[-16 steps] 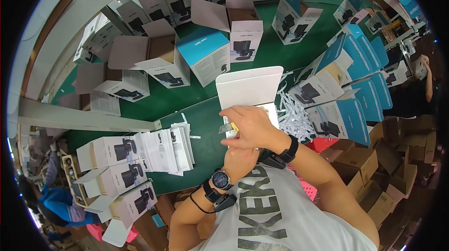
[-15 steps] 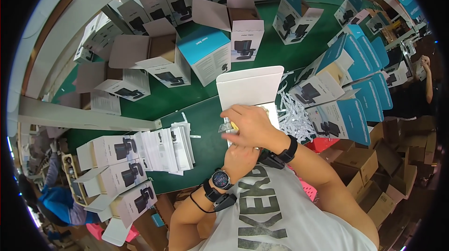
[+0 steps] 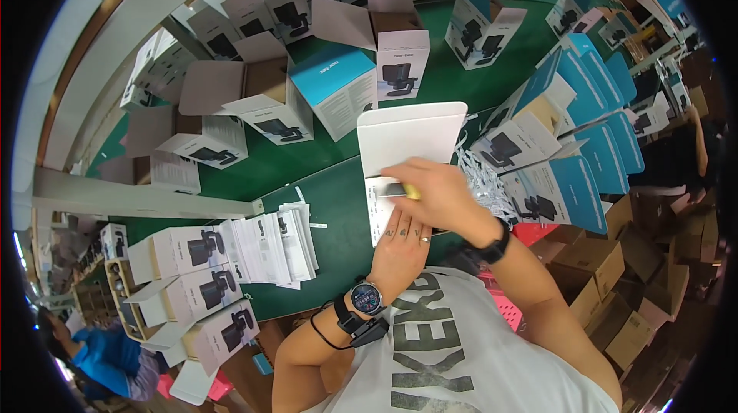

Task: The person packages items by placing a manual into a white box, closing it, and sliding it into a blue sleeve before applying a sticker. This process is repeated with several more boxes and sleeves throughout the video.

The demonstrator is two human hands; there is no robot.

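In front of my body stands a white box (image 3: 411,140) with its flap raised. A strip of its printed front panel (image 3: 380,221) shows left of my hands. My left hand (image 3: 403,240) lies on this panel, fingers stretched out flat and pointing away from me. Just above it, my right hand (image 3: 442,194) is closed around a small tool with a yellow body and a flat greyish end (image 3: 394,190). The flat end points left over the panel. My right hand covers much of the tool and the box's right side.
White paper shreds (image 3: 488,182) lie right of the box. A stack of printed leaflets (image 3: 269,248) is at the left, beside printed cartons (image 3: 204,286). Open cartons (image 3: 277,109) stand at the back, blue-flapped ones (image 3: 569,190) at the right. Brown boxes (image 3: 588,263) are lower right.
My right hand has moved right and slightly up with the tool, uncovering the panel's left strip. My left hand has moved up and straightened its fingers flat on the panel.
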